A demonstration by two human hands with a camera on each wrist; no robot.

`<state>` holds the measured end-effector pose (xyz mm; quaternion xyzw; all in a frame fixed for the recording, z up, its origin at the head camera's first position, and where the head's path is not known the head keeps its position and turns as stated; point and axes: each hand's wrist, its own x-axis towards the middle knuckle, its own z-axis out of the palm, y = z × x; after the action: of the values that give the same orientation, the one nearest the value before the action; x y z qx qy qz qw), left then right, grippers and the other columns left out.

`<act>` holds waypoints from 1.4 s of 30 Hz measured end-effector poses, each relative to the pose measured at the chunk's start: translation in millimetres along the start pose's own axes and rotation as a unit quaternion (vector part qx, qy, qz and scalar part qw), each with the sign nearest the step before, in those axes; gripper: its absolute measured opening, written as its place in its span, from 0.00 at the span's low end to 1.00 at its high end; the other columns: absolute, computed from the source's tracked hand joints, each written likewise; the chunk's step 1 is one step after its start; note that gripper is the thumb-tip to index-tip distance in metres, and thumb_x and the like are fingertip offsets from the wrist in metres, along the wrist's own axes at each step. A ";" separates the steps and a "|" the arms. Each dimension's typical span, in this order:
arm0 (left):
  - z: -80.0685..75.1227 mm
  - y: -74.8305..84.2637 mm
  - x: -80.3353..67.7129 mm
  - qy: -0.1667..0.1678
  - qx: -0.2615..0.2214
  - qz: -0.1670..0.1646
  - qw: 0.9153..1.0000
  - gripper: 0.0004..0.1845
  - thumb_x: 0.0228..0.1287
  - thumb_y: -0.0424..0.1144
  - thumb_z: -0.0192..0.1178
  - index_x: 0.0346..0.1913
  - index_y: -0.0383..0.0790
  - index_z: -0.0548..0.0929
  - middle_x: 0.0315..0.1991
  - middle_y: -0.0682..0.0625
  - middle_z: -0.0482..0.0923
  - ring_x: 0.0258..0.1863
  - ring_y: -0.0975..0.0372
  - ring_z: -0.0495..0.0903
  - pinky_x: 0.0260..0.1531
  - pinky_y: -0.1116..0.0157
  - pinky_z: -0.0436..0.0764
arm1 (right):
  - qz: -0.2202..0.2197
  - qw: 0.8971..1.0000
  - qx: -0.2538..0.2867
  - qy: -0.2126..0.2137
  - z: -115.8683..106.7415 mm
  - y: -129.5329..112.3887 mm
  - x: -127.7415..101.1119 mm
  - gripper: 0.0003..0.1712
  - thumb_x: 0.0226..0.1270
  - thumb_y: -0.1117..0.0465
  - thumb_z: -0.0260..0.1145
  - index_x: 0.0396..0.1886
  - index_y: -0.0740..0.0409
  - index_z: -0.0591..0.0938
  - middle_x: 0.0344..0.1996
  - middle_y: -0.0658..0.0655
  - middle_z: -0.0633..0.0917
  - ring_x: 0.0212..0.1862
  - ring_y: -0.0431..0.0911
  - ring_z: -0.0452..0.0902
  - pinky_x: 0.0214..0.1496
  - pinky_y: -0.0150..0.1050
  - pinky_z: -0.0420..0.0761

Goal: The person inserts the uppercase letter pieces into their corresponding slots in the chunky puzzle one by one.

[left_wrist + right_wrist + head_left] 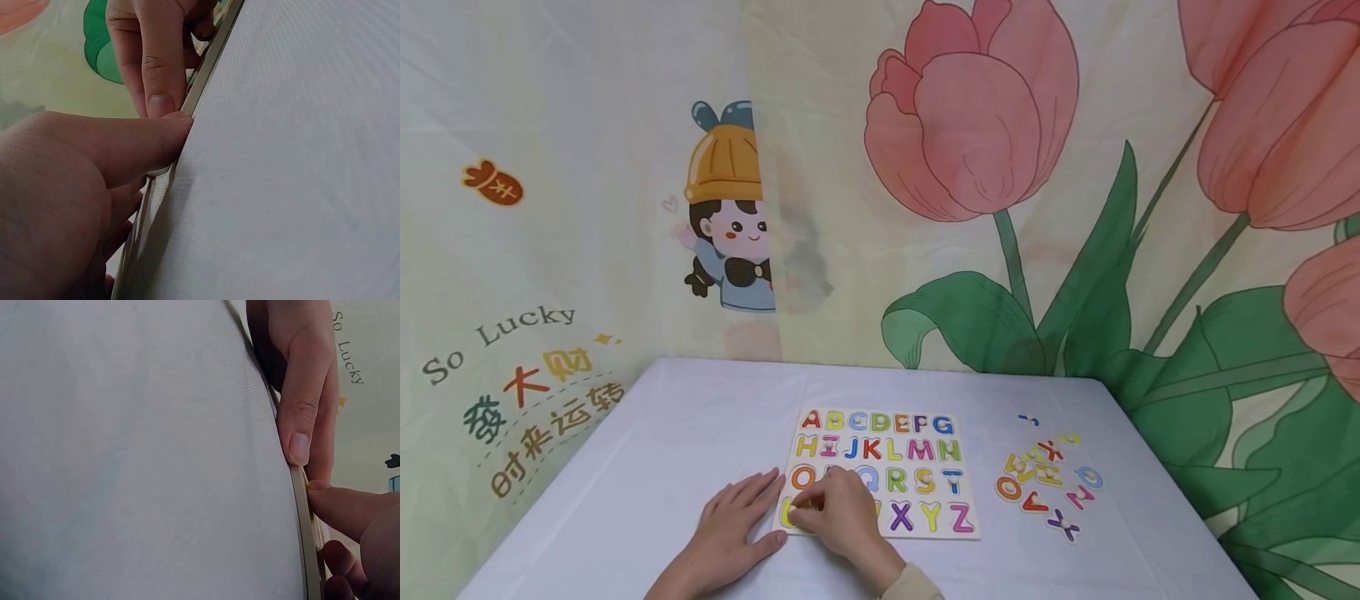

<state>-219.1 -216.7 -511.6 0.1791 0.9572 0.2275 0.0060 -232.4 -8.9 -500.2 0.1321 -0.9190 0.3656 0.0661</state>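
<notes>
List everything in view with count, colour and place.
Letter board: one, white, multicoloured letters, on table
Loose letter pieces: about eleven, mixed colours, right of board
Table: one, white, foreground
Backdrop: one, cream, behind table
Tulips: three, pink, green-leaved, backdrop right
Cartoon figure: one, orange hat, blue top, backdrop left
Pouch print: one, red-orange, far left
Lettering: several lines, mixed colours, backdrop lower left
Left hand: one, bare, board's left edge
Right hand: one, bare, fingers at yellow corner letter
Sleeve: one, beige, right wrist
</notes>
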 end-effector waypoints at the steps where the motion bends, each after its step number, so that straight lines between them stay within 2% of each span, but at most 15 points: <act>1: 0.5 -0.2 0.1 0.000 0.000 0.000 1.000 0.44 0.67 0.65 0.65 0.80 0.47 0.71 0.81 0.48 0.64 0.80 0.46 0.60 0.75 0.32 0.54 | -0.001 1.000 0.001 -0.001 0.1 0.1 -0.1 0.05 0.55 0.49 0.85 0.29 0.36 0.95 0.25 0.40 0.72 0.33 0.36 0.64 0.32 0.32 0.62; 6: 2.3 -1.9 -0.2 -0.004 0.003 -0.005 1.000 0.44 0.67 0.65 0.65 0.80 0.47 0.71 0.82 0.48 0.64 0.80 0.46 0.60 0.75 0.32 0.54 | -0.023 1.000 0.002 -0.011 -1.9 2.4 -2.5 0.04 0.58 0.49 0.84 0.32 0.37 0.96 0.25 0.40 0.72 0.34 0.36 0.64 0.33 0.31 0.62; 10: 2.7 -1.6 -0.3 -0.002 0.014 -0.007 1.000 0.44 0.67 0.66 0.65 0.80 0.48 0.71 0.81 0.49 0.65 0.80 0.47 0.60 0.75 0.32 0.55 | -0.055 0.997 0.040 -0.028 -10.7 7.3 -4.6 0.05 0.61 0.55 0.82 0.38 0.42 0.96 0.25 0.43 0.76 0.32 0.35 0.66 0.32 0.29 0.65; 13: 2.4 0.0 -0.4 -0.001 0.016 -0.011 1.000 0.45 0.66 0.66 0.66 0.80 0.48 0.71 0.81 0.49 0.65 0.80 0.47 0.60 0.75 0.32 0.55 | -0.068 0.994 0.066 -0.046 -26.8 13.5 -8.0 0.07 0.63 0.59 0.80 0.41 0.46 0.96 0.27 0.44 0.81 0.33 0.36 0.71 0.36 0.29 0.70; 16: 1.7 2.4 -0.3 0.000 0.016 -0.014 1.000 0.45 0.66 0.66 0.66 0.80 0.48 0.71 0.81 0.49 0.65 0.80 0.47 0.60 0.76 0.33 0.55 | -0.062 0.995 0.059 -0.057 -51.9 25.0 -12.6 0.08 0.65 0.58 0.80 0.42 0.43 0.95 0.33 0.42 0.84 0.39 0.38 0.76 0.43 0.31 0.74; 20: 0.2 5.4 0.0 0.002 0.012 -0.017 1.000 0.45 0.65 0.65 0.67 0.80 0.47 0.71 0.81 0.48 0.65 0.80 0.47 0.60 0.76 0.33 0.55 | -0.036 0.998 0.029 -0.050 -93.7 50.4 -18.5 0.08 0.64 0.57 0.80 0.42 0.43 0.95 0.37 0.42 0.85 0.44 0.42 0.79 0.46 0.35 0.78; 23: -0.5 6.1 0.1 0.003 0.013 -0.019 1.000 0.45 0.65 0.64 0.67 0.80 0.47 0.71 0.81 0.48 0.65 0.80 0.47 0.60 0.76 0.33 0.55 | -0.019 0.999 -0.002 -0.036 -126.8 75.0 -23.5 0.08 0.64 0.58 0.80 0.43 0.45 0.95 0.38 0.43 0.85 0.45 0.45 0.79 0.44 0.36 0.81; 27: 0.4 5.0 0.9 0.002 0.017 -0.019 1.000 0.45 0.65 0.65 0.67 0.80 0.47 0.71 0.81 0.48 0.65 0.80 0.47 0.60 0.76 0.33 0.55 | 0.016 0.999 -0.042 -0.016 -167.6 110.4 -31.6 0.09 0.63 0.59 0.81 0.42 0.43 0.95 0.38 0.42 0.84 0.44 0.43 0.79 0.42 0.34 0.82; 31: 2.2 3.7 2.1 -0.001 0.019 -0.021 1.000 0.46 0.64 0.65 0.67 0.80 0.48 0.71 0.81 0.49 0.65 0.80 0.47 0.60 0.77 0.33 0.55 | 0.042 0.997 -0.064 -0.004 -201.3 142.8 -39.2 0.10 0.61 0.63 0.82 0.41 0.45 0.95 0.37 0.45 0.85 0.42 0.43 0.78 0.41 0.33 0.83; 36: 2.4 3.5 2.6 -0.003 0.017 -0.023 1.000 0.46 0.64 0.65 0.67 0.80 0.48 0.71 0.81 0.49 0.65 0.80 0.47 0.60 0.77 0.33 0.54 | 0.029 0.995 -0.091 -0.019 -228.3 176.6 -46.8 0.10 0.61 0.63 0.82 0.42 0.48 0.95 0.37 0.46 0.85 0.42 0.45 0.78 0.37 0.30 0.83; 42: 1.4 4.9 1.6 -0.001 0.015 -0.020 1.000 0.46 0.65 0.65 0.67 0.80 0.48 0.71 0.81 0.49 0.65 0.80 0.47 0.60 0.77 0.33 0.54 | -0.009 0.993 -0.101 -0.053 -238.3 205.0 -51.1 0.10 0.62 0.60 0.82 0.42 0.43 0.95 0.36 0.43 0.83 0.38 0.38 0.74 0.34 0.31 0.80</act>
<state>-218.7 -211.4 -510.5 0.1600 0.9638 0.2131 0.0094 -237.4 308.4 -473.0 0.1526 -0.9521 0.2630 0.0332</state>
